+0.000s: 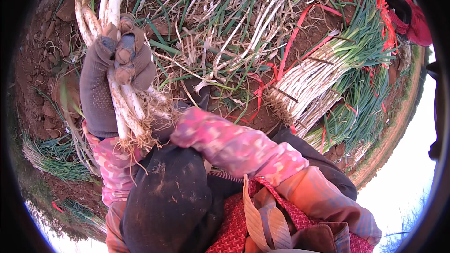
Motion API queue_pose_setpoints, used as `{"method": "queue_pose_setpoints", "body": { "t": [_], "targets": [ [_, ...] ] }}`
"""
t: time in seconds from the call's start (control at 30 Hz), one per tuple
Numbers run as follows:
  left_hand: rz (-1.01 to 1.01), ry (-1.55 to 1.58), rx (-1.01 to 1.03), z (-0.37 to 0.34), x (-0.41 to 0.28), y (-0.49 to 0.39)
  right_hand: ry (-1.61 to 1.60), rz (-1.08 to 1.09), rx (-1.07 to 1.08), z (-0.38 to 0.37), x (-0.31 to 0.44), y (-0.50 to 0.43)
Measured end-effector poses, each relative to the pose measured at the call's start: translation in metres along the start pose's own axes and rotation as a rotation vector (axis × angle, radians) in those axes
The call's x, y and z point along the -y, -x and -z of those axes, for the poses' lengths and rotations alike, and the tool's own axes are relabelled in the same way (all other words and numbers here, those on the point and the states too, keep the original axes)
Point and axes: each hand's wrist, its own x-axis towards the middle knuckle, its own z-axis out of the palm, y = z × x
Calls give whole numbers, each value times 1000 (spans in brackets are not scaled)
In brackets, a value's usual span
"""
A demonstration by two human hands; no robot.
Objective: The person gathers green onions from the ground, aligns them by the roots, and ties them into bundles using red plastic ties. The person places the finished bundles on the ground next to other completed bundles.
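My left hand (pixel 123 56), in a worn brown-grey glove with blue at the fingers, is closed around a few thick white-stemmed green onions (pixel 114 3). Their shafts run up past the fist, and their soil-stained roots (pixel 140 135) hang below it, in front of my dark-trousered knee (pixel 168 189). My right arm, in a pink camouflage sleeve (pixel 225 138), reaches across my lap toward these roots. The right hand itself is mostly hidden beyond the cuff, and its grip cannot be made out.
Loose green onions and dry leaves (pixel 225 24) litter the brown soil ahead. At right lie onion bundles (pixel 316 73) with red plastic ribbon (pixel 291 42) around them. More green onions (pixel 56 158) lie at left. Red and black fabric (pixel 415 21) shows at upper right.
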Motion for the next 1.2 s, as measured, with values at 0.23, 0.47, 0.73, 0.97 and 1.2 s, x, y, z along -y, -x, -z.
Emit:
{"method": "queue_pose_setpoints", "body": {
  "t": [0.23,0.47,0.73,0.97,1.2],
  "targets": [
    [124,-203,-326,19,46,-3,458,-610,-897,196,-55,32],
    [121,-225,-361,25,54,-8,855,-957,-624,247,-89,-1],
    [197,-271,-357,9,64,-12,-410,-268,-798,275,-60,32],
    [381,-523,-314,4,85,-17,30,-315,-777,259,-36,37],
    [187,-673,-223,20,128,-48,-233,-268,-704,226,2,33]
  ]
}}
